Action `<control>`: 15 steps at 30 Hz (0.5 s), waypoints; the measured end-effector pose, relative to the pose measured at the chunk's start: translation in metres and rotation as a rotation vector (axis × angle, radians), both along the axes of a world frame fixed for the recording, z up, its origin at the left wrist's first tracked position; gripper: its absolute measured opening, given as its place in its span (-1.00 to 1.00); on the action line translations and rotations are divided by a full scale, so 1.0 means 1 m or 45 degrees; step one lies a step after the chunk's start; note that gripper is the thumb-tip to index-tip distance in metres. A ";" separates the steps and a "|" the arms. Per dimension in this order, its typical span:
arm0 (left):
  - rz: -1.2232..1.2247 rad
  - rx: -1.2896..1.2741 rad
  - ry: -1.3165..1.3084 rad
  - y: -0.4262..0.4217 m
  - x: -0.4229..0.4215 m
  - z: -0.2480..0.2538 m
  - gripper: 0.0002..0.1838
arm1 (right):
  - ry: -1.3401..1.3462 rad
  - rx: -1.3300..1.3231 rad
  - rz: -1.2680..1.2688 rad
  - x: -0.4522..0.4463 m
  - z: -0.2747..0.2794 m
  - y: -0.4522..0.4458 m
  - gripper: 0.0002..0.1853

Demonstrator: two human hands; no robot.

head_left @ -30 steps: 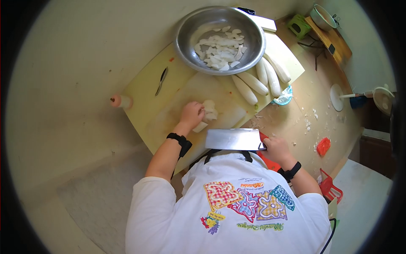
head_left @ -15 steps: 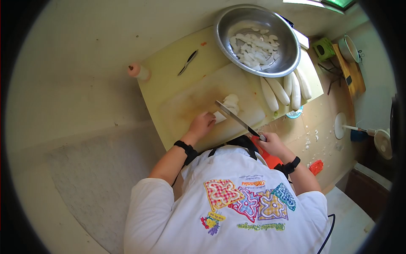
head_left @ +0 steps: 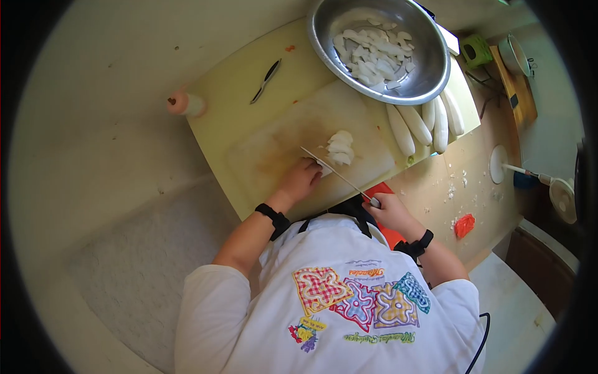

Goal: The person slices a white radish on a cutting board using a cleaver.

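Note:
A kitchen knife (head_left: 346, 179) is in my right hand (head_left: 391, 210), fingers wrapped around its handle by the table's front edge. Its blade slants across the cutting board (head_left: 265, 153), seen nearly edge-on. My left hand (head_left: 300, 177) presses on a short piece of peeled white radish (head_left: 326, 169), closed over it with the fingertips close to the blade. Much of that piece is hidden by the hand and knife. Just beyond the blade lies a small pile of white radish slices (head_left: 340, 148).
A large metal bowl (head_left: 430, 87) of cut white pieces stands at the back right. Several whole peeled radishes (head_left: 412, 126) lie beside it. A peeler-like tool (head_left: 266, 81) and a pink-topped bottle (head_left: 187, 104) are on the left. Scraps and a red bag (head_left: 464, 225) lie on the floor.
The knife has moved left, away from the slices and onto the held radish piece, with its blade turned more edge-on. My left hand stays on the piece. The view has shifted slightly.

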State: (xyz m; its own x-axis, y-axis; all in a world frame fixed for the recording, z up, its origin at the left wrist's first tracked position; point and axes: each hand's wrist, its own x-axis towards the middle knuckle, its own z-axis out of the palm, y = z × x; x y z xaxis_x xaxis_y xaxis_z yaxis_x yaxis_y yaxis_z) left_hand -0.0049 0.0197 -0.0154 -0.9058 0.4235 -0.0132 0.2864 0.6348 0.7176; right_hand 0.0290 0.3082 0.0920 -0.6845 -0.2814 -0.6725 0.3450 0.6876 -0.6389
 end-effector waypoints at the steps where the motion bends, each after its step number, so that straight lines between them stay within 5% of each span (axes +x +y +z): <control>1: -0.008 0.000 -0.003 -0.001 -0.001 -0.002 -0.84 | -0.004 0.012 -0.001 -0.001 0.004 -0.002 -0.63; 15: 0.031 -0.050 0.027 0.002 0.004 -0.001 -0.63 | 0.049 0.195 0.099 0.007 0.000 -0.012 -0.64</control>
State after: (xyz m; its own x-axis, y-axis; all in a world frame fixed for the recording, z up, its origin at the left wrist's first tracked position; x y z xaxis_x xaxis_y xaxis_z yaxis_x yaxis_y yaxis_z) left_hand -0.0012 0.0215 -0.0166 -0.9161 0.4008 -0.0098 0.2855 0.6694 0.6859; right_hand 0.0360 0.2963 0.0920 -0.6906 -0.2305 -0.6855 0.2644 0.8017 -0.5360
